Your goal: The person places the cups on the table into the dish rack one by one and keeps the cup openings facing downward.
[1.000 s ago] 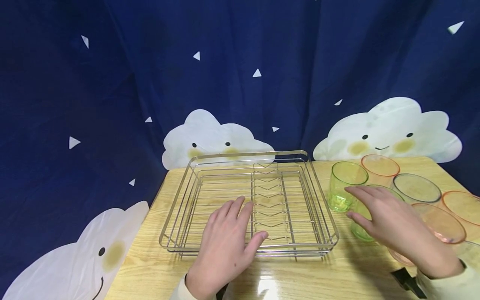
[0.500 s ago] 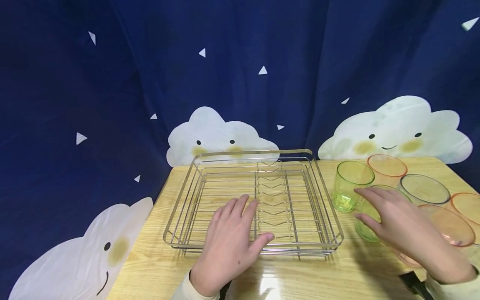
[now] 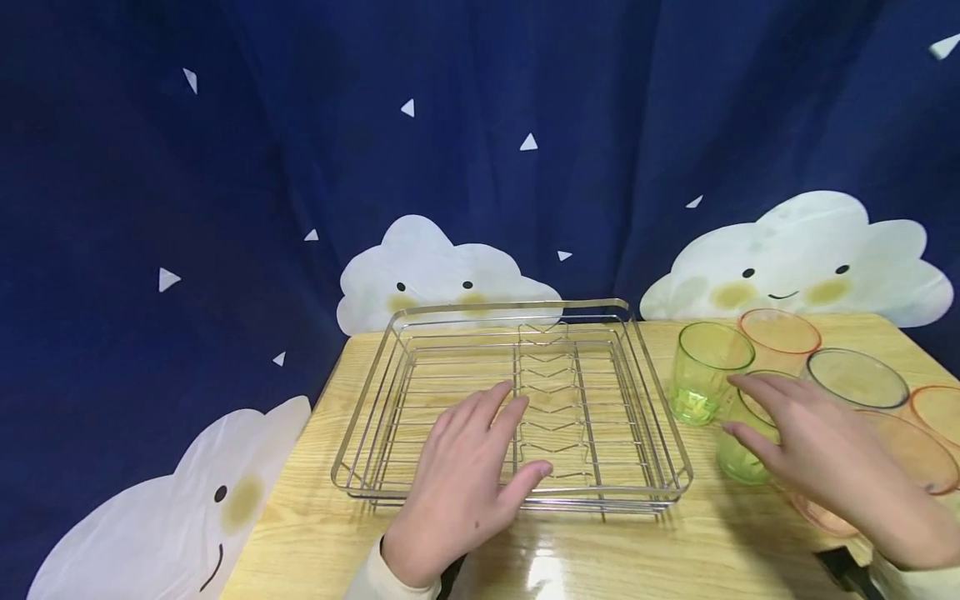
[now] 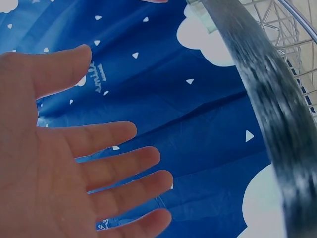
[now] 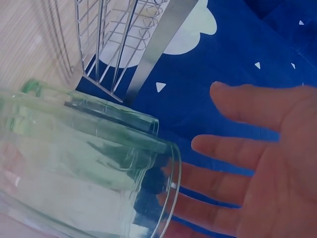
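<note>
right hand [image 3: 817, 450] beside green cup [image 3: 738, 460], left hand [image 3: 465, 487] near rack [image 3: 510, 307]

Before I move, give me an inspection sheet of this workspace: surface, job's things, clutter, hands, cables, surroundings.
Surface: wood-grain table, bright glare on the near part.
Job's things: wire rack, no glass in it; to its right, a farther green glass and a nearer green glass, both upright, beside other tinted glasses.
Clutter: nothing seen.
Left hand: at the rack's near side, fingers spread, holding nothing.
Right hand: close to the nearer green glass, thumb and fingers apart; contact unclear.
Cables: nothing seen.
Surroundings: dark blue curtain with white clouds behind the table.
</note>
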Available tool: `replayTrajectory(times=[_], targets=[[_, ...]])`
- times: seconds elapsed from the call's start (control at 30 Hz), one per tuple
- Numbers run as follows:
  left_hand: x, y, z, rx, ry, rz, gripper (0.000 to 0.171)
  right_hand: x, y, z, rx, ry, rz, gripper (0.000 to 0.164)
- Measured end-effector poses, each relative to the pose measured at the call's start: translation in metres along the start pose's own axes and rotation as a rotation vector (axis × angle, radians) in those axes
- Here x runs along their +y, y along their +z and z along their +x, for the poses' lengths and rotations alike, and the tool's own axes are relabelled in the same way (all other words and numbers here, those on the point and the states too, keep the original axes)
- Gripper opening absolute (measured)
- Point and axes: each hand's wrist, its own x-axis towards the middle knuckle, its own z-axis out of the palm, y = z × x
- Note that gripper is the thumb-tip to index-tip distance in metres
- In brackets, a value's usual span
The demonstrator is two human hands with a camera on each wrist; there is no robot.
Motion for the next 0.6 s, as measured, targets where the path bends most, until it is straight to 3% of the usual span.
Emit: replayTrajectory(times=[0.33,0.6], targets=[[-0.0017,0.0011,0.0010,-0.014,0.022,-0.025,0.060,0.0046,0.0024,-0.0036,-0.160,0.115,-0.067,0.051],[-0.0009,0.0018,0.0005,-0.054,0.003,-0.040,0.058,0.0029,0.0089,-0.0044,-0.091,0.077,-0.082,0.041]])
